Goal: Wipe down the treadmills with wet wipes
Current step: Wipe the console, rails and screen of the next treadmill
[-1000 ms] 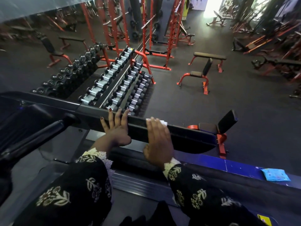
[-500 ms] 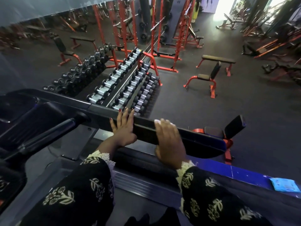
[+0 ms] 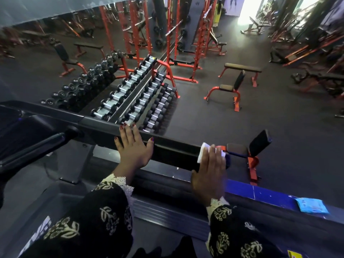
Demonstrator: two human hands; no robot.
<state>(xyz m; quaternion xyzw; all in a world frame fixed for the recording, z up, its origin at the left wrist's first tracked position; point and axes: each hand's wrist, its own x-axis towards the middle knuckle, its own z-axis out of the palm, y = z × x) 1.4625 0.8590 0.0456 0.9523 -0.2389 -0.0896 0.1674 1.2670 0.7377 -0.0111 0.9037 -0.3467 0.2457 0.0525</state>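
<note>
A black treadmill handrail [image 3: 173, 148] runs from the left down to the right across the view. My left hand [image 3: 133, 148] lies flat on it with fingers spread, holding nothing. My right hand [image 3: 210, 168] presses a white wet wipe [image 3: 202, 150] around the rail's right end, the wipe showing at my fingertips. The treadmill's side frame with a blue strip [image 3: 242, 189] passes below both hands. A blue wet wipe packet [image 3: 311, 205] lies on that frame at the right.
Beyond the rail stands a red dumbbell rack [image 3: 141, 97] against a mirror. Red and black weight benches [image 3: 234, 86] stand on the dark gym floor, one [image 3: 249, 151] just past the rail's end. The treadmill console arm [image 3: 33, 146] is at the left.
My right hand has slid with the wipe to the right along the rail, reaching its end. My left hand has stayed flat on the rail.
</note>
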